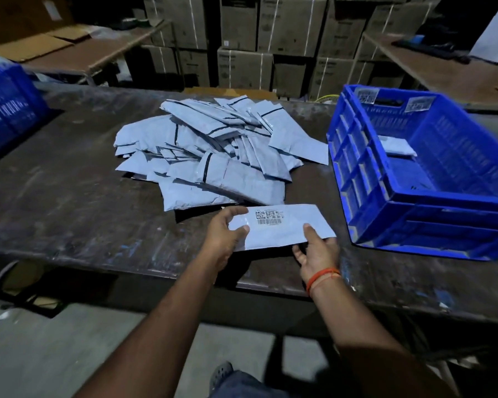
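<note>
A grey mailer parcel point(285, 229) with a barcode label facing up is held just above the near part of the dark table point(69, 196). My left hand point(223, 232) grips its left end, thumb on top. My right hand point(318, 252) pinches its near right edge, thumb on top and fingers below. Behind it lies a pile of several similar grey parcels point(213, 150). A blue plastic crate point(431, 179) stands at the right with one parcel point(397, 146) inside.
Another blue crate point(9, 110) sits at the table's left end. Stacked cardboard boxes point(256, 44) fill the back wall, with further tables at the left and right rear. The concrete floor shows below the table's near edge.
</note>
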{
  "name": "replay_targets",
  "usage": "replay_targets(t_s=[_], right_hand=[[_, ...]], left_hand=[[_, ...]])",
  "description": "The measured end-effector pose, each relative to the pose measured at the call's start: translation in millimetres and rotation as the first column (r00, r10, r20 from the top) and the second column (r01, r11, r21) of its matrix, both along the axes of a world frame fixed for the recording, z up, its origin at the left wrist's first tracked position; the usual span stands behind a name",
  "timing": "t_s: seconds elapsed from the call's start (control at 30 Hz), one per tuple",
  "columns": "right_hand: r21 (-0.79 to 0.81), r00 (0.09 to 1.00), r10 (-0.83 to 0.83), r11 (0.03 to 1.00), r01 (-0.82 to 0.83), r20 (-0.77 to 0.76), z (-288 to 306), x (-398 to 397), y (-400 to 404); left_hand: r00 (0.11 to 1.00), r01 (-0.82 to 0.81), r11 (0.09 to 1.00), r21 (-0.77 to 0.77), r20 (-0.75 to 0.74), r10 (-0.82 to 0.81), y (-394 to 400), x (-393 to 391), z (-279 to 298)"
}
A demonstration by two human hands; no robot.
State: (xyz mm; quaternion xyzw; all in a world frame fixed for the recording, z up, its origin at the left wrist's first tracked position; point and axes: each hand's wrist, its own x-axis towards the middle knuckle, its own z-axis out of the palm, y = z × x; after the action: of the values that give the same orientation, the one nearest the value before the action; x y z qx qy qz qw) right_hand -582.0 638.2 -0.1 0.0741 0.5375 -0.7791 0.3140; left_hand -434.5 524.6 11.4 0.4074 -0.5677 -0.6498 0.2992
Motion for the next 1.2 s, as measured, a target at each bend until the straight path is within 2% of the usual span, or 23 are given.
replay_targets(t_s=[0.07, 0.17, 0.27, 0.33, 0.4, 0.5, 0.57, 0.63, 0.7, 0.77, 0.83, 0.87, 0.97, 1.1, 1.2], right_hand=[[0.141, 0.994, 0.026, 0.990, -0.011, -0.102, -6.0, -18.7, 12.5], [0.394, 0.936, 0.200, 0.916, -0.075, -0.289, -18.8, -37.0, 28.8], [0.643, 0.794, 0.423, 0.764, -0.054, -0.437, -26.7, -47.6, 38.1], [0.735, 0.672, 0.557, 0.677, -0.029, -0.487, -24.7, -48.7, 38.4], [0.789, 0.551, 0.644, 0.613, 0.044, -0.531, -21.7, -45.6, 37.5], [0.801, 0.367, 0.712, 0.540, 0.259, -0.599, -23.1, -38.5, 33.6], [0.748, 0.252, 0.706, 0.597, 0.289, -0.661, -25.3, -32.5, 27.7], [0.701, 0.150, 0.688, 0.673, 0.234, -0.710, -27.4, -26.3, 16.0], [0.735, 0.106, 0.729, 0.661, 0.150, -0.677, -30.6, -22.0, 1.6], [0.821, 0.069, 0.819, 0.563, 0.095, -0.570, -31.6, -19.3, -8.5], [0.882, 0.023, 0.890, 0.447, 0.151, -0.455, -38.5, -17.6, -9.5], [0.885, 0.014, 0.900, 0.426, 0.188, -0.436, -43.0, -16.0, -6.9], [0.846, 0.031, 0.881, 0.443, 0.296, -0.472, -55.9, -6.6, 2.4], [0.824, 0.059, 0.865, 0.451, 0.342, -0.498, -60.6, 0.1, -0.8], [0.793, -0.028, 0.848, 0.507, 0.338, -0.530, -51.9, -0.9, -10.3]], left_hand=[[0.997, 0.028, 0.999, -0.043, 0.074, -0.025, -2.9, 6.1, -0.9], [0.981, 0.086, 0.990, -0.116, 0.186, -0.063, -5.8, 7.5, -7.2], [0.950, 0.072, 0.980, -0.183, 0.312, -0.012, -5.2, 4.8, -10.1], [0.877, 0.115, 0.930, -0.349, 0.475, 0.069, -7.8, 3.4, -16.4], [0.783, 0.190, 0.858, -0.477, 0.601, 0.161, -9.1, 2.0, -24.1], [0.681, 0.248, 0.755, -0.608, 0.663, 0.310, -1.4, -0.6, -30.3], [0.639, 0.327, 0.675, -0.661, 0.681, 0.358, 7.6, -3.7, -31.4], [0.583, 0.403, 0.670, -0.623, 0.739, 0.336, 12.4, -8.9, -34.7], [0.554, 0.454, 0.706, -0.543, 0.793, 0.253, 14.5, -14.5, -39.5], [0.544, 0.518, 0.702, -0.489, 0.822, 0.171, 12.9, -14.8, -45.8], [0.538, 0.574, 0.655, -0.492, 0.829, 0.151, 7.2, -8.2, -52.8], [0.538, 0.597, 0.627, -0.500, 0.830, 0.149, 3.4, -3.5, -55.9], [0.551, 0.649, 0.564, -0.510, 0.827, 0.114, -5.5, 6.1, -59.0], [0.547, 0.664, 0.544, -0.514, 0.829, 0.115, -9.1, 3.2, -53.5], [0.585, 0.604, 0.533, -0.593, 0.784, 0.209, -4.1, -7.8, -47.5]])
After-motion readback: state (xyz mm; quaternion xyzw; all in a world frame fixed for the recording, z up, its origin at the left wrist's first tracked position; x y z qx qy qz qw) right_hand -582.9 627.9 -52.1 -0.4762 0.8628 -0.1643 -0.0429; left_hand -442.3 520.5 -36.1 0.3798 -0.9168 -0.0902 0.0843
